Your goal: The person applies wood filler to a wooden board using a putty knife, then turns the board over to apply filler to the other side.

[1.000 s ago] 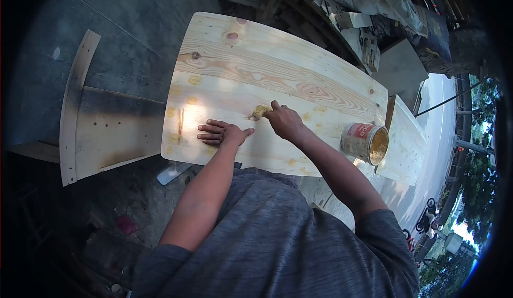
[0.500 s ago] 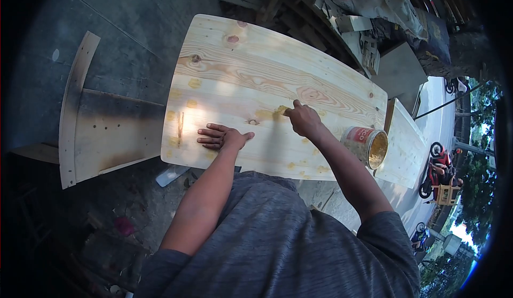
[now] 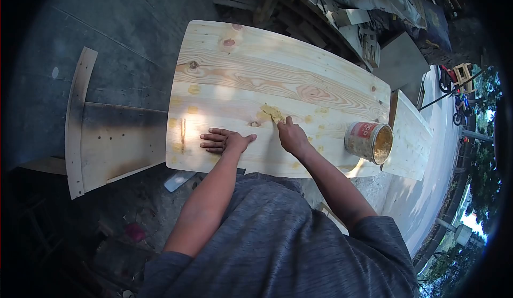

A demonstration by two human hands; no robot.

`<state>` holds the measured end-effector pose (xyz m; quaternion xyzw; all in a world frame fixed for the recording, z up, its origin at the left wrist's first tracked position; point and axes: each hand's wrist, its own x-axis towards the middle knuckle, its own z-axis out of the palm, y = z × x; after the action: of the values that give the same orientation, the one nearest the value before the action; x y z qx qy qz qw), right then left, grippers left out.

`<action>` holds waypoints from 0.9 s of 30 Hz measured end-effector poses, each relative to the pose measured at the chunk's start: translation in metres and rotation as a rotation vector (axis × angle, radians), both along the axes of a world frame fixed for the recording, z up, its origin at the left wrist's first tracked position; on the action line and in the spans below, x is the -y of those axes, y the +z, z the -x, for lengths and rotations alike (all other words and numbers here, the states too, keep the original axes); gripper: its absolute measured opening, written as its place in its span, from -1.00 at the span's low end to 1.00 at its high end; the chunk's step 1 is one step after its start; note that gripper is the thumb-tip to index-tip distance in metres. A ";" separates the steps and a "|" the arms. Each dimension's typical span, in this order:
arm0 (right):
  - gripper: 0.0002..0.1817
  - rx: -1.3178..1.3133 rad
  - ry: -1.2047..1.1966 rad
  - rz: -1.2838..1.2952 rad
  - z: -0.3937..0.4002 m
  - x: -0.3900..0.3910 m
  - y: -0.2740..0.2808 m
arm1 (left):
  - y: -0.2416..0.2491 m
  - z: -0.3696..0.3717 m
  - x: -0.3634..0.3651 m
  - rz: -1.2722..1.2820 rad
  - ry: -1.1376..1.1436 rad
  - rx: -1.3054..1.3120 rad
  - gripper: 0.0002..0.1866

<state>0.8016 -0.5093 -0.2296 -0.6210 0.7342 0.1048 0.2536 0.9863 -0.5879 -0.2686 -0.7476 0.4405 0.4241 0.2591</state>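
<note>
A pale wooden panel [image 3: 240,84] with rounded corners and yellowish filler patches lies before me. My left hand [image 3: 225,140] rests flat on it, fingers spread, holding nothing. Just right of a dark knot, my right hand [image 3: 293,136] is closed round a tool, probably a scraper; its handle is hidden in the fist. Yellow putty [image 3: 271,111] sits at the tool's far end, touching the panel. Right of my right hand, a tin [image 3: 362,140] with a red label lies tilted, its putty-smeared mouth facing right.
Left of the panel is a wooden piece with scorched areas [image 3: 123,138]. Another pale board [image 3: 409,138] lies beyond the tin. Scrap wood [image 3: 368,52] is piled at the upper right. Motorcycles [image 3: 460,106] are on the road at the far right.
My right hand has moved left and toward my body, and the putty at the tool now shows as a wider smear. My left hand stays flat. The view has shifted slightly.
</note>
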 end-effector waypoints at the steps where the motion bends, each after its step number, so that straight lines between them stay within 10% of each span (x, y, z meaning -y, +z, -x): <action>1: -0.72 -0.013 0.009 -0.087 0.001 0.007 0.014 | 0.001 0.001 0.000 0.007 0.002 -0.006 0.76; 5: -0.85 0.077 0.072 0.271 -0.001 0.039 0.027 | 0.001 0.000 -0.004 -0.015 -0.006 0.004 0.71; 10: -0.78 -0.125 0.222 -0.221 0.005 0.047 0.043 | 0.007 0.000 -0.002 0.022 0.004 -0.032 0.71; 13: -0.79 0.023 0.215 0.177 0.008 0.051 0.029 | 0.005 -0.003 -0.007 0.003 -0.002 -0.020 0.70; 27: -0.73 -0.137 0.266 -0.199 0.005 0.065 0.039 | 0.005 -0.003 -0.005 0.001 0.002 -0.009 0.71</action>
<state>0.7966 -0.5740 -0.1901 -0.6758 0.6473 0.2515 0.2471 0.9894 -0.5829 -0.2637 -0.7462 0.4413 0.4275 0.2563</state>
